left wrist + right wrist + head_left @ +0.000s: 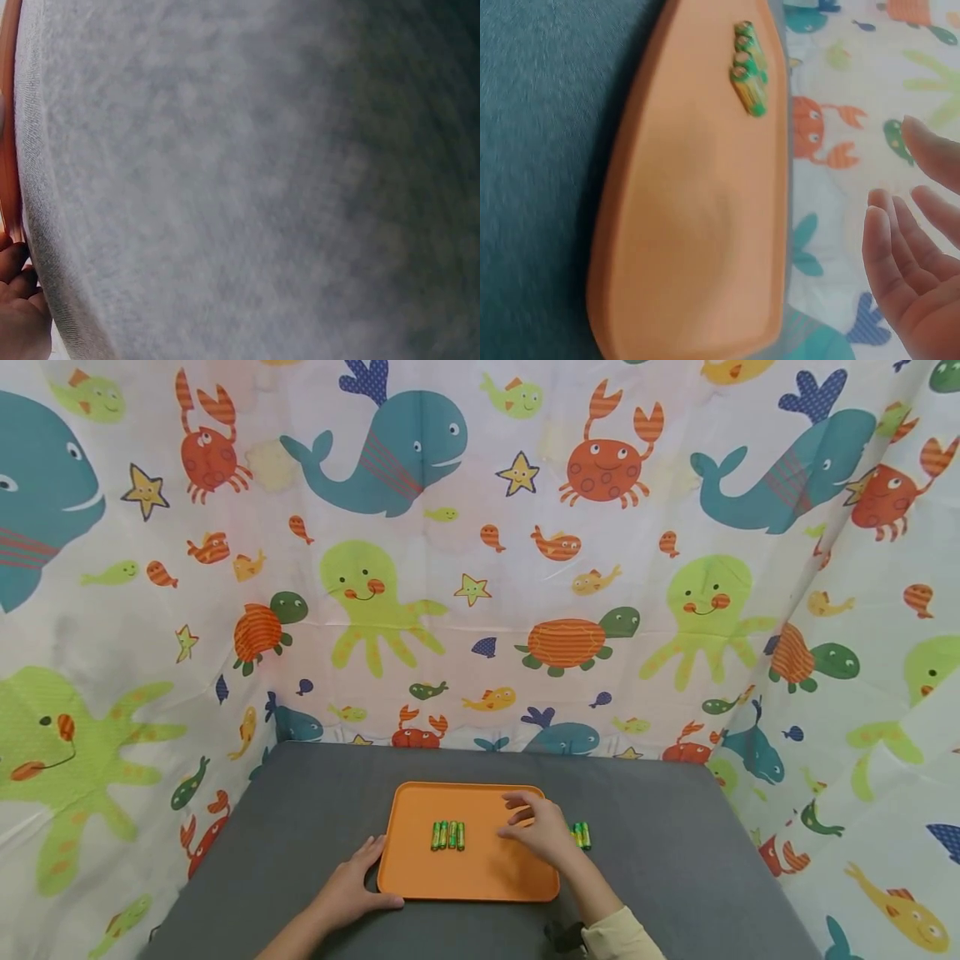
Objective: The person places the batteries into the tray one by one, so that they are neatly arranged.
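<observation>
An orange tray (420, 881) lies on the dark grey table. My left hand (352, 885) holds its front left corner, fingers along the left side and thumb at the front edge; in the left wrist view a strip of orange rim (9, 172) shows beside curled fingers. Several green and yellow batteries (447, 836) stand in a close row on the tray, left of its middle. Over the tray's right part hovers my right hand (543, 831), fingers loosely bent and thumb apart, with nothing between them in the right wrist view. More batteries (585, 836) lie right of the tray, partly hidden behind this hand.
The grey table (660, 860) reaches back to a white curtain (480, 635) printed with sea animals, which also rises on the left and right sides. A black strap (564, 937) sits by the right sleeve (618, 935).
</observation>
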Motion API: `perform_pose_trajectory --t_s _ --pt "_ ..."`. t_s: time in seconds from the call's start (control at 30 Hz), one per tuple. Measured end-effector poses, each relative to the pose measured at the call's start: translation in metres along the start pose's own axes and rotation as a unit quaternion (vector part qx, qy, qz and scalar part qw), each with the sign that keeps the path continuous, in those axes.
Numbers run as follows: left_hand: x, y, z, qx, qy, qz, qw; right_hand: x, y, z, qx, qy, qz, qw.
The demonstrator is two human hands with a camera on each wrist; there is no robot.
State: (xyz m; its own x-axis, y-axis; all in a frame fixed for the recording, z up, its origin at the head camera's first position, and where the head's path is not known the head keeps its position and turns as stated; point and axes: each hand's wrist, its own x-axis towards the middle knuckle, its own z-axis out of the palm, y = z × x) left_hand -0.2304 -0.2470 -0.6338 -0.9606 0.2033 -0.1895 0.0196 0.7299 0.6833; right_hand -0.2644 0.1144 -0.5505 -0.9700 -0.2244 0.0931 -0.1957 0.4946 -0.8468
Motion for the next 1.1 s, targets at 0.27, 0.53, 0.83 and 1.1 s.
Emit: perform_pose_trajectory --t_s 0.27,0.53,0.83,1.1 --pt "-0.001 0.004 -0.002 0.001 -0.002 0.0 1.0 -0.007 0.005 -0.021 -0.018 0.047 0.017 0.9986" --pt "-0.001 0.003 -0.001 0.005 0.0 -0.001 1.0 -0.014 0.022 -0.039 -0.009 0.071 0.05 0.9962" --pt "0.0 0.006 -0.002 0.004 -0.002 -0.003 1.0 -0.02 0.046 -0.059 -0.007 0.095 0.076 0.9925" --pt "0.0 0.004 -0.002 0.005 -0.002 -0.005 1.0 -0.026 0.069 -0.073 -0.019 0.09 0.094 0.9914"
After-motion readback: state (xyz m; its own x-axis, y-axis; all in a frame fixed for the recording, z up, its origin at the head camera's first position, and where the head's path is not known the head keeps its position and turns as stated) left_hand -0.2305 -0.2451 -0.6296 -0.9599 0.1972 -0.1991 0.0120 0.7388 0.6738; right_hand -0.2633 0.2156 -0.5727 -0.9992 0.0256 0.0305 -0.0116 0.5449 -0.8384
